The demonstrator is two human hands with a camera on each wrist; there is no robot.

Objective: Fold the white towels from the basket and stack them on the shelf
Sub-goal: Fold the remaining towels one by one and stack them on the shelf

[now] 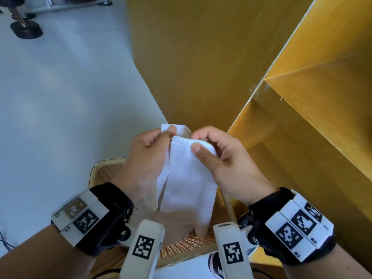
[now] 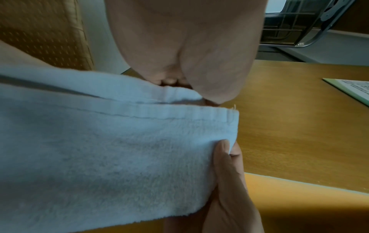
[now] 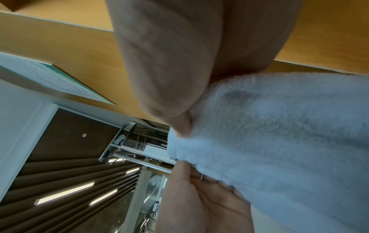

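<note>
Hands, left (image 1: pixel 148 156) and right (image 1: pixel 221 158), pinch towel (image 1: pixel 185 178); head view alone shows basket (image 1: pixel 104 168).

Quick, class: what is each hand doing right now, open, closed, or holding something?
Left hand: closed, pinching the top edge of the white towel.
Right hand: closed, pinching the same towel's top edge beside it.

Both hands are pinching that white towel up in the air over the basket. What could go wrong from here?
Two likely risks. The left hand and right hand each pinch only the top edge of the white towel, so a slipping grip could drop it back into the wicker basket below. The two hemmed edges look offset, not level, so a fold started now might come out crooked and stack poorly on the wooden shelf.
</note>
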